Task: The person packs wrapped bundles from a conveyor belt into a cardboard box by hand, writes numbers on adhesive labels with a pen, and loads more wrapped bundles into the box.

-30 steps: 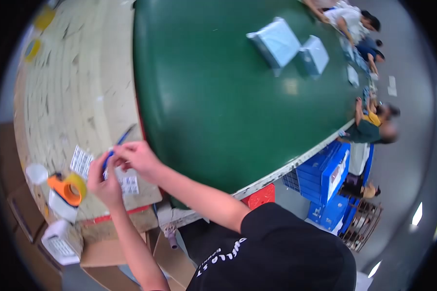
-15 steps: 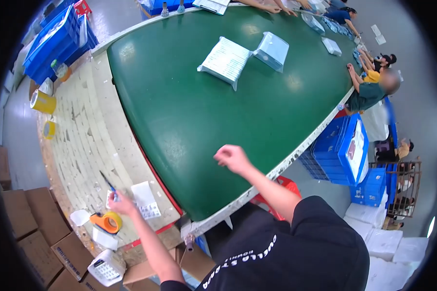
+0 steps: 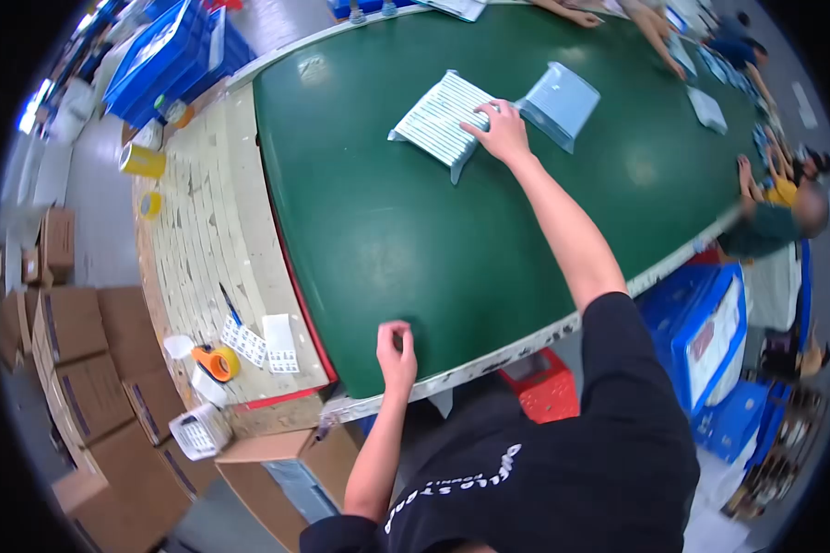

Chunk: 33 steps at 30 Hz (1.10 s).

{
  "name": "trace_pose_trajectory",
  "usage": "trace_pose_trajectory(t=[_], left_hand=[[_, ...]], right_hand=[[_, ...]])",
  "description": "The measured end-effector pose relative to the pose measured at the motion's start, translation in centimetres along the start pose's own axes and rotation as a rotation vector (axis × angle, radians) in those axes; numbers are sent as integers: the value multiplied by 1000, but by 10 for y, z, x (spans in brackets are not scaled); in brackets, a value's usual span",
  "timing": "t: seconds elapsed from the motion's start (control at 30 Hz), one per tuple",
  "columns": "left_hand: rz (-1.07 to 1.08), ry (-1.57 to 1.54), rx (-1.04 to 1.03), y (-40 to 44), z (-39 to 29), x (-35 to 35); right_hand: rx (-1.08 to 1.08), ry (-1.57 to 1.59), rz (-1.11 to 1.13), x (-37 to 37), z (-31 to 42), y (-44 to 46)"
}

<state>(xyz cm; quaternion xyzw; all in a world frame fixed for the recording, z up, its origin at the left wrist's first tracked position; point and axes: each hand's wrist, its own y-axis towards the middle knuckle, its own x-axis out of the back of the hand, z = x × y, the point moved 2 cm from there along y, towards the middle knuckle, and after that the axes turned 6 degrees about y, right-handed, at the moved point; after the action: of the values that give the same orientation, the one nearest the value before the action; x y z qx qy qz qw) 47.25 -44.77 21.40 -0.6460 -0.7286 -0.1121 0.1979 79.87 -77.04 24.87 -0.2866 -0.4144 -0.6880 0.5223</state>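
Observation:
My right hand [image 3: 503, 135] stretches across the green surface with fingers spread, over the right edge of a flat package with white and dark stripes [image 3: 441, 118], seemingly touching it. Just right of that lies a pale blue-grey wrapped package [image 3: 561, 103]. Closer to my body, my left hand [image 3: 397, 358] hovers over the near part of the green surface [image 3: 378, 249]. Its thumb and fingers are curled together; whether anything small is pinched there is hidden. On the side board are two label sheets [image 3: 281, 343] [image 3: 244, 340], and a blue pen-like tool [image 3: 231, 304] lies beside them.
An orange tape dispenser [image 3: 217, 362], yellow tape rolls [image 3: 143, 160] and a white keypad device [image 3: 200, 432] are at left. Cartons [image 3: 92, 396] stack beyond. Blue crates [image 3: 161, 60] stand at the back left, more [image 3: 696, 323] at right. Other people work along the far and right edges.
My right hand has reached forward to the striped package. My left hand has left the pen-like tool and labels and moved right, over the green surface. The whole view has shifted.

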Motion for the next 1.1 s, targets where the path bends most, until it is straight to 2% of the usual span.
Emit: trace_pose_trajectory(t=[0.03, 0.1, 0.13, 0.2, 0.23, 0.43, 0.5, 0.53, 0.57, 0.6, 0.67, 0.7, 0.73, 0.8, 0.87, 0.93, 1.0, 1.03, 1.1], left_hand=[[-34, 8, 30, -10, 1, -13], [-39, -20, 236, -38, 2, -22], [-83, -26, 255, -43, 2, -25], [-146, -118, 351, -46, 4, -27], [-149, -162, 381, -46, 5, -28], [-157, -400, 468, -1, -4, -55], [-183, -456, 501, 7, -12, -74], [-217, -512, 582, 6, -19, -83], [-262, -568, 660, 0, -23, -85], [-222, -578, 547, -11, 8, -99], [-276, -556, 592, -34, 22, -113], [-314, -627, 593, -41, 14, -111], [-338, -596, 505, -46, 15, -113], [-410, -534, 422, -57, 7, -102], [-391, -577, 308, -85, 8, -86], [-305, -715, 319, -136, -33, -22], [-320, -896, 175, -196, -30, 27], [-302, -1034, 274, -228, -37, 57], [-318, -1005, 256, -279, -20, 86]], right_hand=[[4, -77, 151, -19, -11, 19], [38, -138, 233, -54, -15, 10], [61, -223, 260, -65, -12, 9], [55, -38, 187, -78, -13, -15], [83, -64, 192, -78, -11, -31], [250, -119, 303, -20, 28, -163], [251, -43, 452, 10, 42, -206], [239, 9, 542, 19, 46, -220], [207, 52, 437, 24, 43, -226], [184, 105, 335, 24, 35, -228], [-4, 131, 347, 2, 13, -235], [-84, 205, 551, -18, 0, -244], [-28, 218, 582, -17, 5, -247], [-146, 685, 744, -9, 27, -256], [-319, 742, 794, 18, 51, -276], [-236, 781, 827, 56, 73, -307], [-289, 916, 940, 100, 102, -348], [-255, 917, 970, 107, 135, -365], [-639, 1120, 976, 116, 188, -425]])
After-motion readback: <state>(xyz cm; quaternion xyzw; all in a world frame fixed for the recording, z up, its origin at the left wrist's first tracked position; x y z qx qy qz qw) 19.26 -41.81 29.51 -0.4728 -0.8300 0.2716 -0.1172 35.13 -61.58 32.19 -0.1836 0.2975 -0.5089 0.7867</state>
